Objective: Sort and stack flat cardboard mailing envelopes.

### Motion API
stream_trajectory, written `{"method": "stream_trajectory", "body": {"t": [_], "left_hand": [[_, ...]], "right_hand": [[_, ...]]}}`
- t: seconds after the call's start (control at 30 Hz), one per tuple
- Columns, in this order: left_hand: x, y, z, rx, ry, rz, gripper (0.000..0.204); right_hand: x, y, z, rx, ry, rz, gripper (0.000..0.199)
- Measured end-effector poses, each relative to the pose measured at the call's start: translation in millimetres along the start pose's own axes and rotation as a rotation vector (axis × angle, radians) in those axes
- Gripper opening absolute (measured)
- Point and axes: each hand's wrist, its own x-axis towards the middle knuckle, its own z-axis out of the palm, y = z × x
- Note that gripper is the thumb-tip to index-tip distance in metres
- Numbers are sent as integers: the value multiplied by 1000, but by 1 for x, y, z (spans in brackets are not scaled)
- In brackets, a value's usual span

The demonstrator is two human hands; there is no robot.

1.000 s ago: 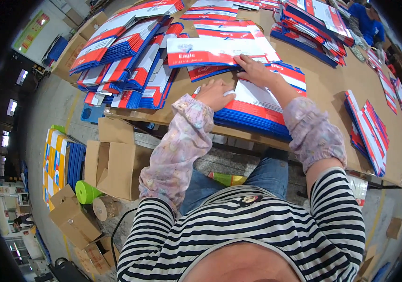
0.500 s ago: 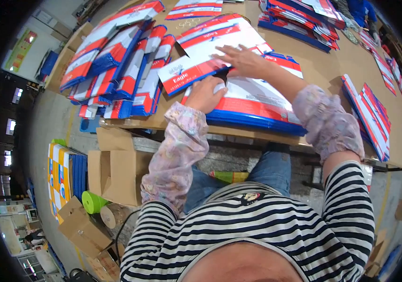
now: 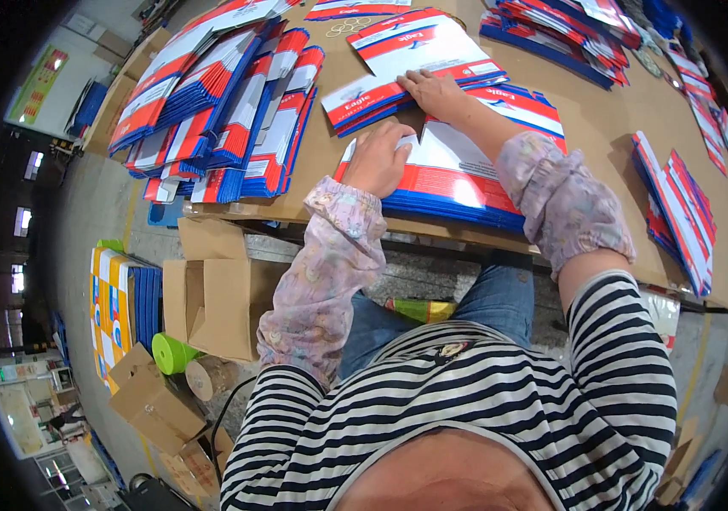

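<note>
A near stack of flat printed cardboard sleeves point(image 3: 458, 183), red, white and blue, lies at the table edge before me. My left hand point(image 3: 377, 160) is bent over its left part, thumb and fingers closed about a sleeve's edge; the fingertips are partly hidden. Just beyond lies a far stack of similar sleeves point(image 3: 419, 51), its stepped left end jutting out. My right hand point(image 3: 436, 94) rests palm down on the near side of that far stack, fingers stretched out and apart.
Tall piles of folded sleeves point(image 3: 236, 102) stand at the left, more piles point(image 3: 556, 38) at the back right. A leaning bundle point(image 3: 677, 209) lies at the right edge. Rubber bands point(image 3: 349, 27) lie at the back. An open carton point(image 3: 228, 298) stands below the table's left.
The far stack has slid away and right under my right hand, which moved slightly left relative to the near stack. My left hand stays at the near stack's left part.
</note>
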Motion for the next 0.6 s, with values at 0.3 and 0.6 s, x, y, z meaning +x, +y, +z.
{"method": "stream_trajectory", "body": {"t": [0.3,0.6], "left_hand": [[-5,-1,-2,-67,33,-26,23],[4,-5,0,-40,-9,-29,19]], "right_hand": [[-121,17,-140,644,-522,-186,80],[-191,11,-114,502,-332,-152,79]]}}
